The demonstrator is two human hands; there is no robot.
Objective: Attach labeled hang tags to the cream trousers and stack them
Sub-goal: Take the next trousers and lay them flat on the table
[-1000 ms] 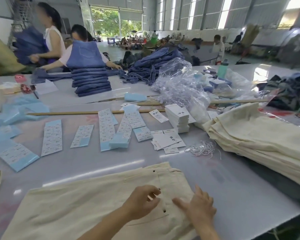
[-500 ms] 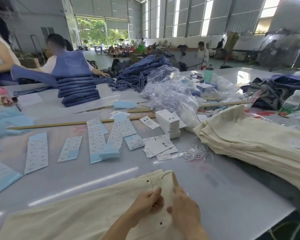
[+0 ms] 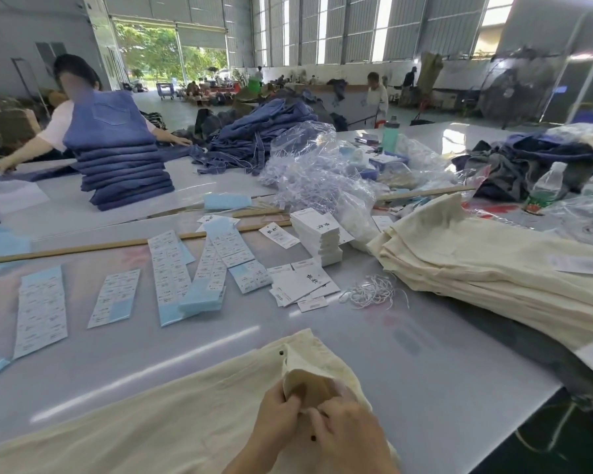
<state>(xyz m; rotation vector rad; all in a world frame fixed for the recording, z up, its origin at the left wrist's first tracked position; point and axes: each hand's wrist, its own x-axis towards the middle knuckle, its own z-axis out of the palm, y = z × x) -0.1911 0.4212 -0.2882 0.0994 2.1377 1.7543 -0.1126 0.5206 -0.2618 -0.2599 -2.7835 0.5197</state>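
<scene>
Cream trousers [image 3: 172,419] are being laid flat across the near edge of the grey table [image 3: 425,364], waistband toward the right. Their fly flap [image 3: 305,378] is being folded up and pinched by the left hand [image 3: 278,415], whose fingers are being curled round the cloth. The same flap is being gripped from the other side by the right hand [image 3: 350,436], its fingers bent onto the fabric beside the left hand's. A dark button [image 3: 281,353] is being shown on the waistband just above. Farther back, a pile of white hang tags [image 3: 319,237] is being kept near loose white strings [image 3: 370,290], with label strips [image 3: 170,268] being spread to the left. A stack of folded cream trousers [image 3: 493,265] is being kept at the right.
</scene>
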